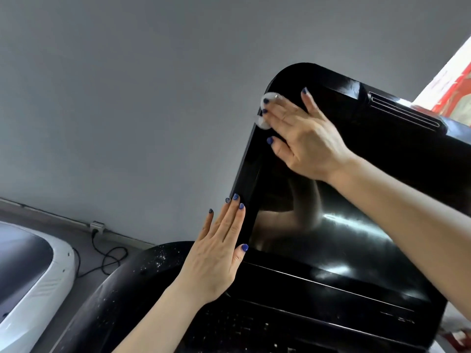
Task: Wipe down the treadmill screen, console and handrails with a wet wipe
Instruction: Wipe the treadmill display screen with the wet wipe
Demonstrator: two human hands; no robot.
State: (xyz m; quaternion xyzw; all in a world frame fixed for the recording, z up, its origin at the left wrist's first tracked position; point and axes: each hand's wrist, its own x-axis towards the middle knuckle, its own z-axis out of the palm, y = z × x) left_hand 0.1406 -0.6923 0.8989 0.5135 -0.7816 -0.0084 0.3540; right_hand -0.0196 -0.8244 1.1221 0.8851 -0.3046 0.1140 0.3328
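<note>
- Your left hand (216,253) lies flat and open, fingers together, braced against the left edge of the screen (318,225); it grips nothing.
- The console (293,324) sits below the screen, dark and speckled with dust.
- Your right hand (303,138) is spread flat near the screen's upper left corner, pressing the wipe (266,108) against the black frame; the white wipe shows only past your fingertips.
- Beyond, a cable (107,258) trails on the floor (84,240) by the grey wall (153,98).
</note>
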